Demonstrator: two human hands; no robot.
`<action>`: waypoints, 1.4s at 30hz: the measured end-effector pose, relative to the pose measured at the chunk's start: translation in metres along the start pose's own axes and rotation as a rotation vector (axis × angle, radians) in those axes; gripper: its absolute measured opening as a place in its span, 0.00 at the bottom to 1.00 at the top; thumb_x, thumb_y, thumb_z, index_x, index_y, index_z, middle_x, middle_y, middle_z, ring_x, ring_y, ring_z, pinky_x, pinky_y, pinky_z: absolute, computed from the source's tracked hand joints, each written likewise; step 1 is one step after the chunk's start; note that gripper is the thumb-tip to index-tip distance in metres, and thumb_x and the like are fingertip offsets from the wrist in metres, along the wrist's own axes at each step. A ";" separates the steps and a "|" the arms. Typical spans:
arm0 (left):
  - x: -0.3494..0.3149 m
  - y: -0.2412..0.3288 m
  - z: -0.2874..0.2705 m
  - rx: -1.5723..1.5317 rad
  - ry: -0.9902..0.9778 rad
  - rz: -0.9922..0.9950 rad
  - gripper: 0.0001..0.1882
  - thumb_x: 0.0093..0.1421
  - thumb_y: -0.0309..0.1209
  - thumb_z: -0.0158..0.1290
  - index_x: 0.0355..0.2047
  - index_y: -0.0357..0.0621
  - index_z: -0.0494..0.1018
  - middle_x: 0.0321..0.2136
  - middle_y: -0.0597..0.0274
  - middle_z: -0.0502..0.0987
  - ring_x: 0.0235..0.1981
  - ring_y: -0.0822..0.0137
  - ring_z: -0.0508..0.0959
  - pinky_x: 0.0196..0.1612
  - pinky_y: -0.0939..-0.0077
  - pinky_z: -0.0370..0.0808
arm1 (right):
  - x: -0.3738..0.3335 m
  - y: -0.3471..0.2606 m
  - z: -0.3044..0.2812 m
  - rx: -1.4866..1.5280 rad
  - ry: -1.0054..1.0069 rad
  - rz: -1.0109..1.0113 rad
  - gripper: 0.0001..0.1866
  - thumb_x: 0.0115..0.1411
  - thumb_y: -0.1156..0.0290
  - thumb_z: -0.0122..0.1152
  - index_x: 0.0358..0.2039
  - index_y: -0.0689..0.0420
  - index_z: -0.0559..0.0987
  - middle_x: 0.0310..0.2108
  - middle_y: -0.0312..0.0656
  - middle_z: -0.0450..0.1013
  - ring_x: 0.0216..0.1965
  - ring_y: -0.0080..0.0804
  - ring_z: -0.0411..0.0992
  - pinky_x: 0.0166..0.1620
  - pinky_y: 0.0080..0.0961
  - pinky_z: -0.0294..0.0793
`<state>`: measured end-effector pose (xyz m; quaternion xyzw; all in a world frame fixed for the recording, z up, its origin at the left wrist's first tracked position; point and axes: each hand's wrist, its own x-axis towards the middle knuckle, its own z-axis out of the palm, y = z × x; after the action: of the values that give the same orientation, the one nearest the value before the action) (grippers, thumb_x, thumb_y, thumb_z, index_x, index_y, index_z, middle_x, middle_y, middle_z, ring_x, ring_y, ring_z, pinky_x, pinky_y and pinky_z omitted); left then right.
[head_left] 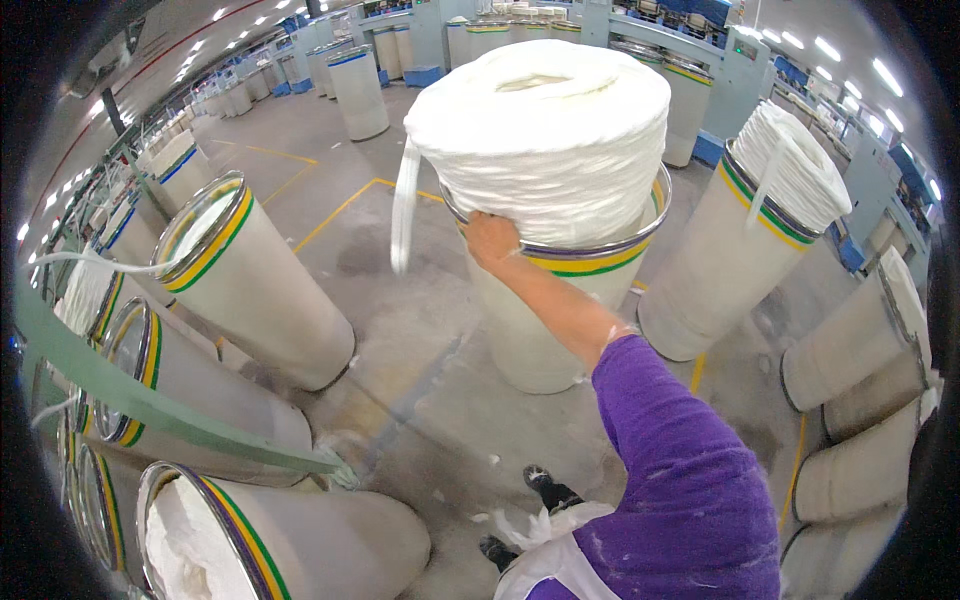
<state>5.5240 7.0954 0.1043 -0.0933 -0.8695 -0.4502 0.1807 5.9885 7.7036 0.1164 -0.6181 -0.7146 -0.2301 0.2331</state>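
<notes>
A tall off-white sliver can (530,330) with a metal rim and yellow and green bands stands in front of me. A thick coil of white fibre sliver (550,130) rises high above its rim, and a loose end (404,205) hangs down on the left. My right hand (491,240) is closed on the near left part of the rim, just below the coil. Its fingertips are partly hidden. My right arm, in a purple sleeve, reaches in from the lower right. My left hand is out of view.
Another full can (715,260) leans in view to the right, sliver heaped above it. On the left are a can (270,290), a nearer can with white sliver (320,535), and a green bar (160,395). Yellow lines (335,215) mark the floor. Machines (745,80) stand behind.
</notes>
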 end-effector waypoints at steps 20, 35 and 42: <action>0.020 -0.009 0.060 -0.329 -0.098 0.107 0.30 0.54 0.47 0.60 0.39 0.27 0.72 0.27 0.43 0.76 0.25 0.54 0.74 0.31 0.63 0.73 | -0.175 0.010 -0.171 0.003 -0.138 0.002 0.16 0.60 0.58 0.53 0.29 0.59 0.70 0.21 0.45 0.72 0.24 0.40 0.75 0.26 0.35 0.75; 0.015 0.020 0.025 -0.429 -0.218 0.024 0.27 0.52 0.45 0.63 0.27 0.26 0.71 0.19 0.46 0.73 0.21 0.54 0.69 0.28 0.57 0.69 | -0.348 -0.088 -0.272 -0.668 0.055 -0.510 0.25 0.64 0.51 0.46 0.50 0.61 0.70 0.40 0.51 0.71 0.40 0.43 0.70 0.48 0.37 0.69; 0.013 0.020 0.026 -0.372 -0.185 0.022 0.30 0.50 0.49 0.63 0.26 0.28 0.70 0.19 0.46 0.72 0.20 0.54 0.70 0.28 0.56 0.69 | -0.349 -0.054 -0.307 0.198 -0.525 0.165 0.18 0.63 0.56 0.48 0.48 0.52 0.73 0.37 0.47 0.75 0.39 0.42 0.73 0.44 0.36 0.71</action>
<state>5.5123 7.1279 0.1104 -0.1752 -0.7831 -0.5907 0.0847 5.9939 7.2363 0.1402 -0.6867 -0.7168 0.0283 0.1173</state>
